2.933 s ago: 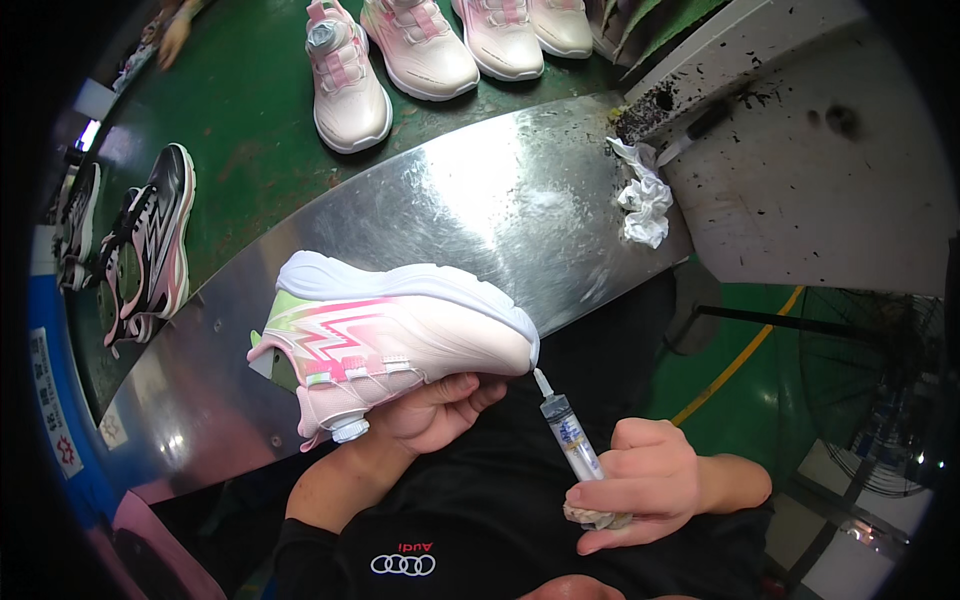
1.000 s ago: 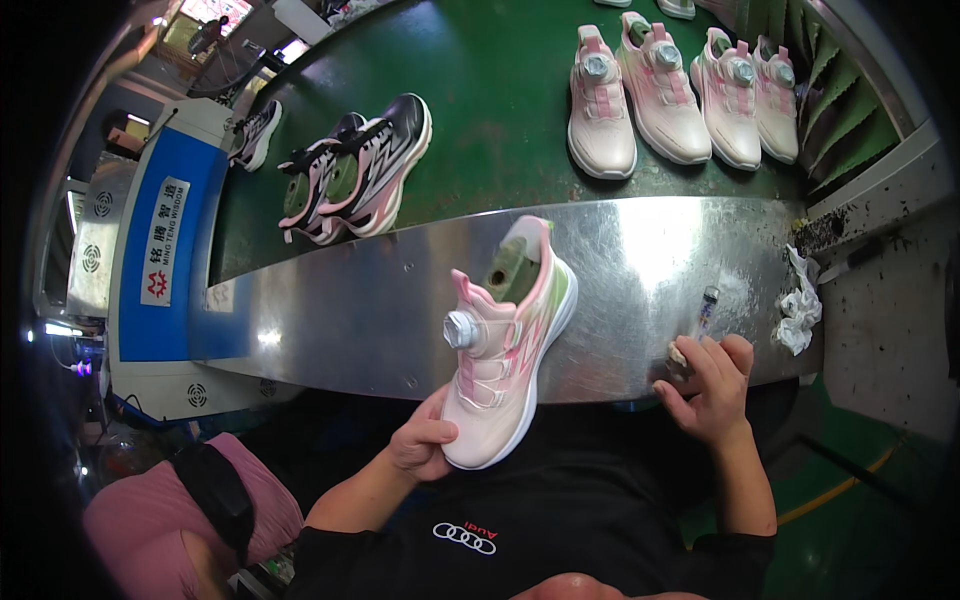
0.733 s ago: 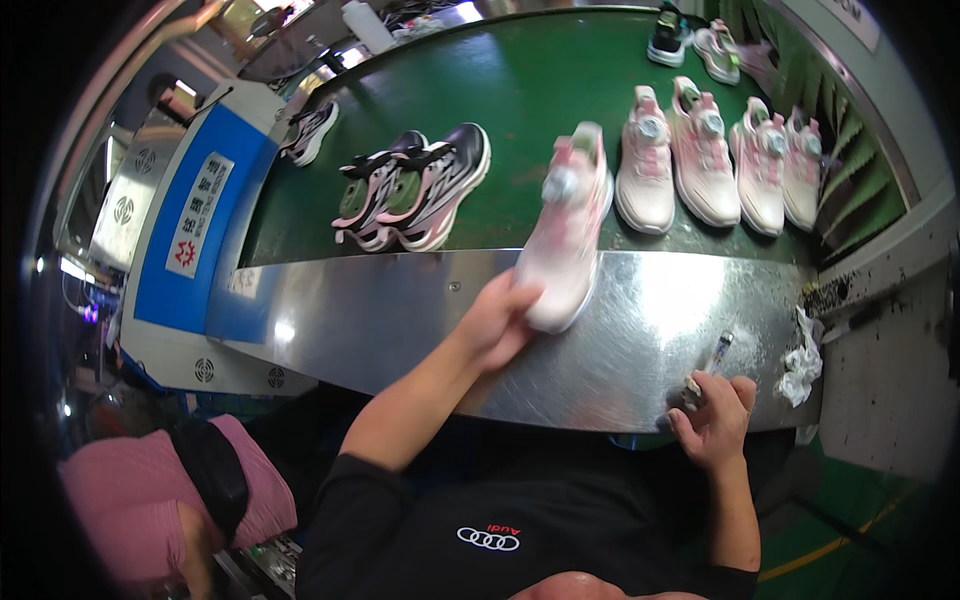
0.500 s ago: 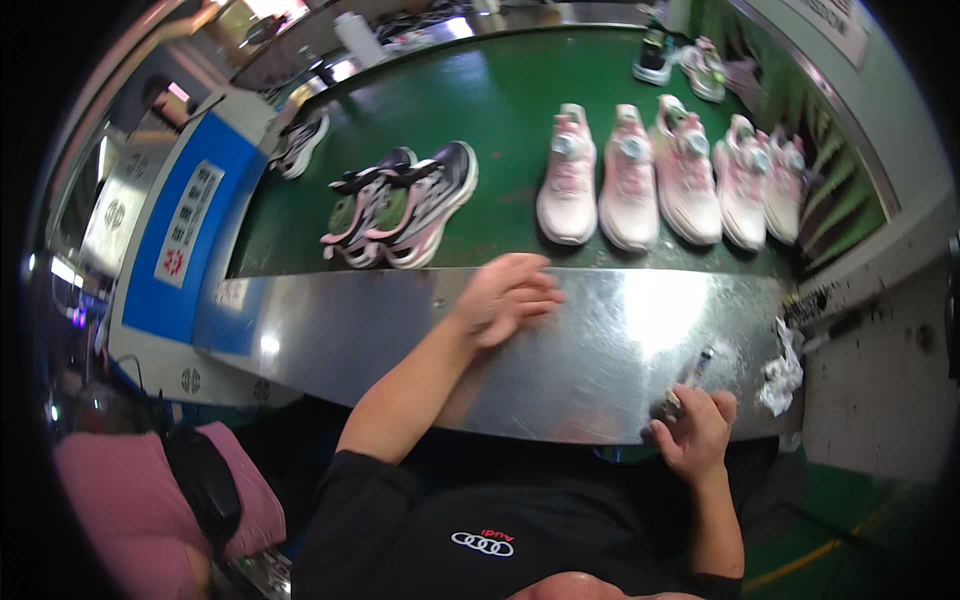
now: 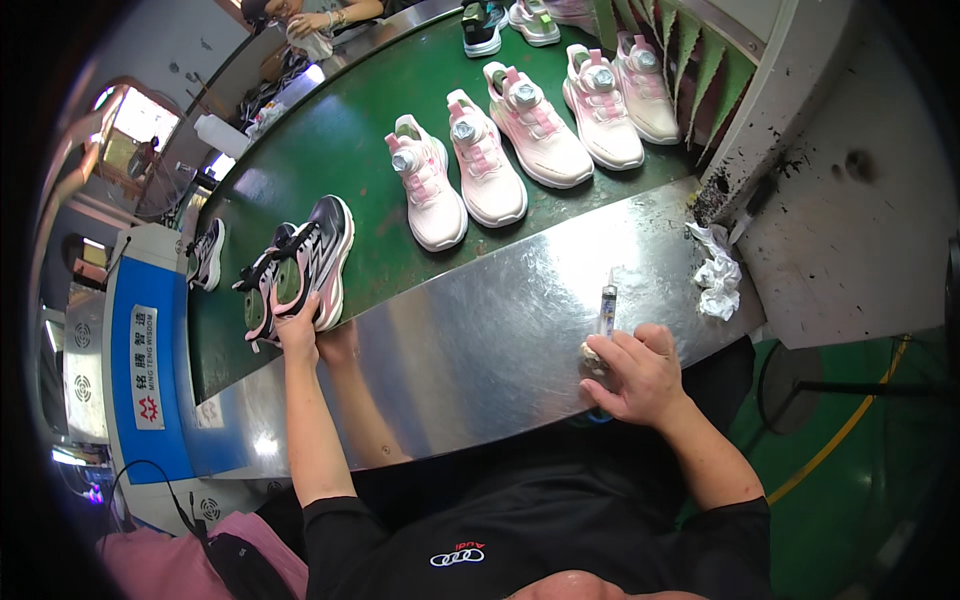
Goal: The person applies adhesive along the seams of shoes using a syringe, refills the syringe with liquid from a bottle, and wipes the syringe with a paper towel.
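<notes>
My left hand (image 5: pixel 298 332) reaches to the far left and is closed on the heel end of a black-and-pink sneaker (image 5: pixel 326 250) with a green lining. Its mate (image 5: pixel 258 300) stands right beside it, partly hidden. Over the metal ledge (image 5: pixel 480 340), my right hand (image 5: pixel 637 375) has its fingers curled around the lower end of a slim clear syringe (image 5: pixel 607 308), whose thin tip points away from me. A small pale lump (image 5: pixel 592 358) shows at the same fingers; I cannot make out what it is.
Several pale pink sneakers (image 5: pixel 487 175) with dial closures stand in a row on the green belt (image 5: pixel 370 150). Crumpled white tissue (image 5: pixel 716 275) lies at the ledge's right end. A blue-and-white machine panel (image 5: pixel 150 350) borders the left. Another person (image 5: pixel 310 20) works at the far side.
My left hand has moved from above the ledge to the black-and-pink sneaker and taken hold of it. The view has turned; my right hand keeps the syringe near the ledge.
</notes>
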